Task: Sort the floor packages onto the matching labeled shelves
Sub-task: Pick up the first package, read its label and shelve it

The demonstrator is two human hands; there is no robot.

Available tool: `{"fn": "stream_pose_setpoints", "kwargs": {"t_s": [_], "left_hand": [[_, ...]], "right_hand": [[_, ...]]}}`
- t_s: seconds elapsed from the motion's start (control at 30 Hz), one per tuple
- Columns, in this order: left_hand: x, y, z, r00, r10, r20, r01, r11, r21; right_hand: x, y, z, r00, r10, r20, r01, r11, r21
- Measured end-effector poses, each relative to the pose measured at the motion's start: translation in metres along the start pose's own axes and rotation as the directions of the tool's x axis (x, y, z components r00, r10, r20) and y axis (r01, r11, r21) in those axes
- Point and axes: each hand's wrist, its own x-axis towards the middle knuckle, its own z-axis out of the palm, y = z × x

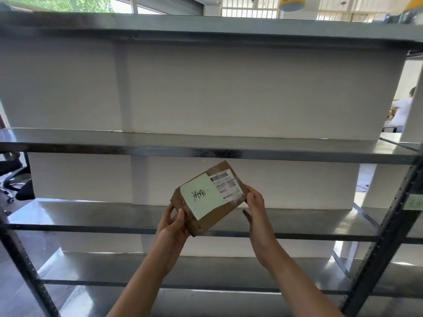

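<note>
A small brown cardboard package [211, 216] is held up between both hands in front of the metal shelf unit. It carries a pale green note with black handwriting and a white barcode shipping label. My left hand [175, 223] grips its lower left corner, thumb on top. My right hand [256, 208] clasps its right end. The package is tilted, its right end higher, and hovers in front of the third shelf board [91, 228], below the second board [91, 148]. A small green label [413, 202] sticks on the right upright.
The grey steel shelf unit fills the view, with a top board [206, 26], lower boards [91, 282] and perforated dark uprights [386, 225]. White panels back the shelves. An office chair [13, 179] stands at the left. A person in white [402, 110] is far right.
</note>
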Motion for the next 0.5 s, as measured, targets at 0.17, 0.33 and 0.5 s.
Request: {"fn": "stream_pose_setpoints", "kwargs": {"t_s": [0.17, 0.33, 0.5], "left_hand": [[0.002, 0.004, 0.001, 0.994, 0.024, -0.104, -0.03, 0.998, -0.05], [0.001, 0.009, -0.002, 0.994, 0.066, -0.09, -0.063, 0.997, 0.036], [0.003, 0.013, -0.003, 0.989, 0.134, -0.067, -0.125, 0.985, 0.122]], "right_hand": [[-0.002, -0.002, 0.002, 0.999, -0.035, 0.012, 0.035, 0.999, -0.013], [0.001, -0.003, -0.001, 1.0, -0.013, 0.015, 0.013, 1.0, -0.005], [-0.001, 0.002, 0.005, 0.997, -0.023, 0.068, 0.025, 0.999, -0.035]]}}
